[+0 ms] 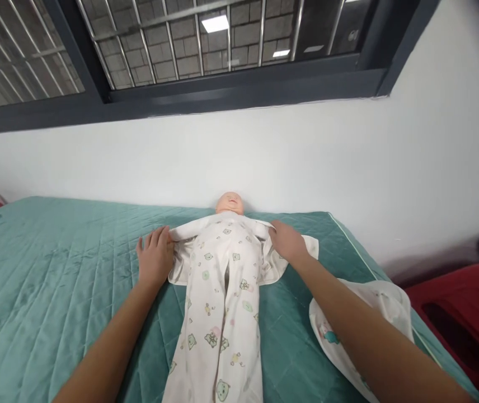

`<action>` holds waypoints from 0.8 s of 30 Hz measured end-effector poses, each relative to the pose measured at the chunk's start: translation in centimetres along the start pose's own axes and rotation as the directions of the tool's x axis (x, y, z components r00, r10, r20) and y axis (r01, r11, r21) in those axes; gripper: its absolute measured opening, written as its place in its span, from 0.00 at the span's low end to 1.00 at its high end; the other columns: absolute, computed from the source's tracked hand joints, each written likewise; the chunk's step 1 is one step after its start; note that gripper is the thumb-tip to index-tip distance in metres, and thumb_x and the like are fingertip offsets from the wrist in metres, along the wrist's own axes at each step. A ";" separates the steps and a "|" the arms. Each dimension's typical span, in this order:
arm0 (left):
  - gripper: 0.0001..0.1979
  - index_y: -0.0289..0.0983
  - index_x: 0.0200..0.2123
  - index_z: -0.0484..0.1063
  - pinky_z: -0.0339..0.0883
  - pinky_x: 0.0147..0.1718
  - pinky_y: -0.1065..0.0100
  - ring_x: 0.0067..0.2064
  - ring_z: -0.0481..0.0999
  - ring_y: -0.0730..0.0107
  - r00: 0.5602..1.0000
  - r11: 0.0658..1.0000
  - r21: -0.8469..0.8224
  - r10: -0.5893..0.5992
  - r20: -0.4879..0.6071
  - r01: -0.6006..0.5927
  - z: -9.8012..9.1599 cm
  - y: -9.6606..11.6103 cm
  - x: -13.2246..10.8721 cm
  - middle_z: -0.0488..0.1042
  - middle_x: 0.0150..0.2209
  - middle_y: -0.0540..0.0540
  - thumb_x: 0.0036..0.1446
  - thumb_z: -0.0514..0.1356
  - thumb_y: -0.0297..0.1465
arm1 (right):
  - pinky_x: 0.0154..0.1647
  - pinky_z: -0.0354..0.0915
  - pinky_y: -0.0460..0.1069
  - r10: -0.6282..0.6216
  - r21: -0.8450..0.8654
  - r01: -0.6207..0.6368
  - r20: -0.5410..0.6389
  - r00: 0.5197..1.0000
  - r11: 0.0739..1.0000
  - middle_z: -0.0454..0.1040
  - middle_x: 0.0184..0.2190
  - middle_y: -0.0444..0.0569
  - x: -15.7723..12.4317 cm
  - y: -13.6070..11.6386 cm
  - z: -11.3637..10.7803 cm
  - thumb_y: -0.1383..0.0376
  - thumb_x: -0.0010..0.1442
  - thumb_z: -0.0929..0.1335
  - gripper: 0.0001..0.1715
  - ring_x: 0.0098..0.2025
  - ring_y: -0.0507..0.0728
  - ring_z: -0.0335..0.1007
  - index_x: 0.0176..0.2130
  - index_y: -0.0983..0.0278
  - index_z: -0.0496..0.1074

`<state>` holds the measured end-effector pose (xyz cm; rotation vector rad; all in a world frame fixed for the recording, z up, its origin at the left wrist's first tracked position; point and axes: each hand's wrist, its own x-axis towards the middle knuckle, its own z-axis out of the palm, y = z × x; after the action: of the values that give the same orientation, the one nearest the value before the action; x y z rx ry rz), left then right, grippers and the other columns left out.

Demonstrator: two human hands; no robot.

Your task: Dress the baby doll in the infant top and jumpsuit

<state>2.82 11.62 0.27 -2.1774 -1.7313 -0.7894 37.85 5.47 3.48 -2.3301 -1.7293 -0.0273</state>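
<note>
A baby doll (pixel 230 202) lies on its back with its head near the wall. Printed white baby clothes (pixel 222 280) cover its body and legs, and both sleeves stretch out sideways. At the end of the sleeve on the left, my left hand (pixel 155 254) rests with its fingers bent around the doll's hand and cuff. My right hand (pixel 287 239) pinches the end of the other sleeve. Spread beneath the doll's arms is another part of the white cloth, its edges showing on both sides.
A green quilted cover (pixel 75 268) lies under the doll. White printed cloth (pixel 386 305) sits under my right forearm. Red chairs (pixel 466 313) stand beyond the right edge. The white wall (pixel 139 162) and barred window (pixel 222 101) are behind.
</note>
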 end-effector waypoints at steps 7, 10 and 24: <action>0.15 0.44 0.51 0.70 0.65 0.56 0.62 0.56 0.71 0.64 0.968 0.851 -0.498 0.237 0.083 -0.166 -5.8 10.1 1.4 0.74 0.53 0.48 0.66 0.49 0.37 | 0.42 0.62 0.52 0.011 -0.029 -0.011 0.001 1.000 1.000 0.76 0.46 0.56 -0.4 -0.8 -0.2 0.60 0.69 0.54 0.20 0.48 0.63 0.71 0.47 0.63 0.70; 0.14 0.40 0.49 0.72 0.62 0.57 0.64 0.57 0.69 0.64 0.833 0.801 -0.443 0.522 0.185 -0.403 -6.4 16.2 3.9 0.73 0.53 0.46 0.64 0.53 0.35 | 0.40 0.62 0.51 0.010 -0.039 -0.010 0.018 1.000 0.999 0.77 0.45 0.55 -0.3 -0.6 -0.4 0.59 0.70 0.53 0.22 0.46 0.62 0.73 0.48 0.62 0.69; 0.18 0.37 0.50 0.74 0.61 0.52 0.47 0.55 0.68 0.46 0.637 0.822 -0.072 0.490 0.595 -0.565 -0.5 25.3 7.2 0.69 0.55 0.34 0.55 0.61 0.28 | 0.41 0.64 0.52 0.016 -0.024 -0.015 0.059 0.998 1.000 0.78 0.42 0.59 -0.2 -0.2 -0.9 0.66 0.67 0.56 0.18 0.44 0.63 0.76 0.50 0.65 0.68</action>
<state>27.95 10.61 8.07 -2.8104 -1.1334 0.1815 37.71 5.18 4.39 -2.3842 -1.7472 0.0245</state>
